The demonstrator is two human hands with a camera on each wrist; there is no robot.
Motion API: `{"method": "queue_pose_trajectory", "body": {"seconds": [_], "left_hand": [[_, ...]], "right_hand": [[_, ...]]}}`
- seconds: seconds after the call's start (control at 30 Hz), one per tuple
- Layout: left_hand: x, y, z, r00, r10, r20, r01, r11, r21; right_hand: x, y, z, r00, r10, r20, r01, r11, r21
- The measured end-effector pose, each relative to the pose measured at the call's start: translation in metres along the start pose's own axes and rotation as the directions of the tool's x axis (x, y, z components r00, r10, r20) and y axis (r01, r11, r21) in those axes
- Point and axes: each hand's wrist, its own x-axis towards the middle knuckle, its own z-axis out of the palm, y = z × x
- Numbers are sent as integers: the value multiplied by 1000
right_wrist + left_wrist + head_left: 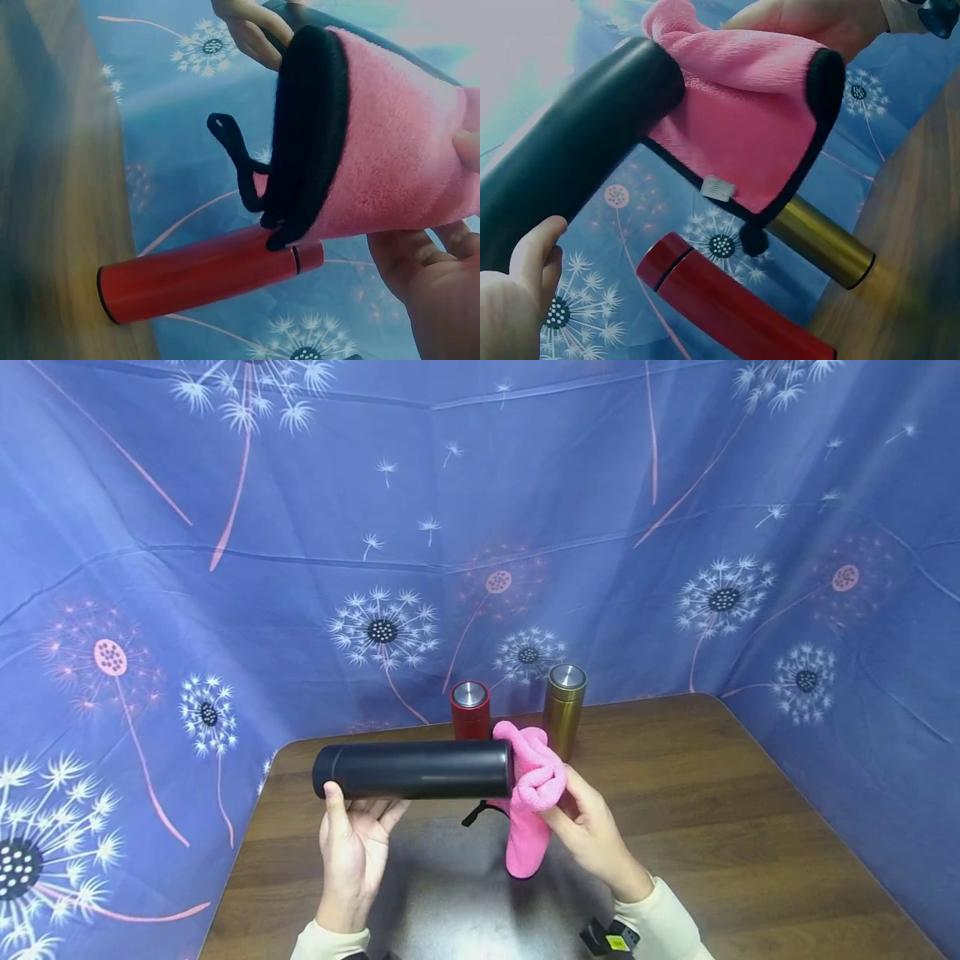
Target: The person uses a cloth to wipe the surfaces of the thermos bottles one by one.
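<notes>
My left hand [354, 856] grips a black thermos bottle [420, 770] near its left end, holding it sideways above the table. My right hand [596, 835] holds a pink cloth [528, 831] with black edging against the bottle's right end. A white tag and a black hanging loop [236, 154] show on the cloth. In the left wrist view the cloth hangs down beside the bottle's end. Behind the held bottle stand a red thermos bottle [471, 710] and, to its right, a gold thermos bottle [564, 710], both with silver lid tops.
Under everything lies a brown wooden table [720, 827]. A blue curtain [465, 502] printed with dandelions hangs behind it and along both sides. A black wrist device [609, 937] with a yellow label is at the right sleeve.
</notes>
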Motion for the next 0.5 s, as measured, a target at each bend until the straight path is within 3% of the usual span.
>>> {"method": "queue_pose_trajectory", "body": {"seconds": [0.17,0.3,0.5], "left_hand": [[3,3,-3,996,51,66,-53,998,28],[4,7,-5,991,81,105,-88,994,66],[4,12,-5,990,123,64,-132,979,154]], "right_hand": [[-3,-1,3,997,-63,41,63,998,1],[-3,-6,4,997,-57,48,56,998,26],[2,-14,-2,994,-100,42,97,992,77]]}}
